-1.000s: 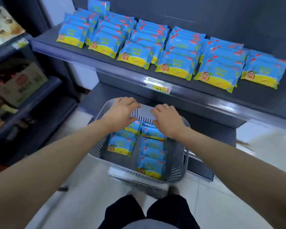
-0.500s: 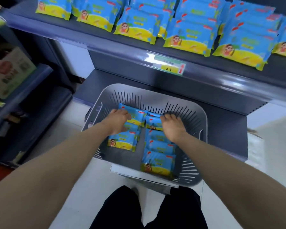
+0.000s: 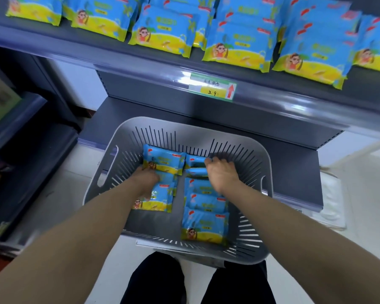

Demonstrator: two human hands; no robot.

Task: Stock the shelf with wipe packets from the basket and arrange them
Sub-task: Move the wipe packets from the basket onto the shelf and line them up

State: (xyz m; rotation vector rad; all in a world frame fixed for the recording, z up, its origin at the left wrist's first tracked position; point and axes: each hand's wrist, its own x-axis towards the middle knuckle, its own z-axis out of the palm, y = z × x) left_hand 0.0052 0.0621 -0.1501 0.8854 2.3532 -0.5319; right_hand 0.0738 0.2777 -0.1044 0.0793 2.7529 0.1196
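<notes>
Both grips have sunk deeper into the grey slotted plastic basket since half a second ago. Blue-and-yellow wipe packets lie there in two columns (bare floor to their right and near-left). The left grip curls onto the far-left packet at its near edge. The right grip wraps a tipped-up packet by the far wall.

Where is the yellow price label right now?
Head view: the price label sits on the front edge of the shelf, slightly right of centre, below the shelved wipe packets and above the basket.
</notes>
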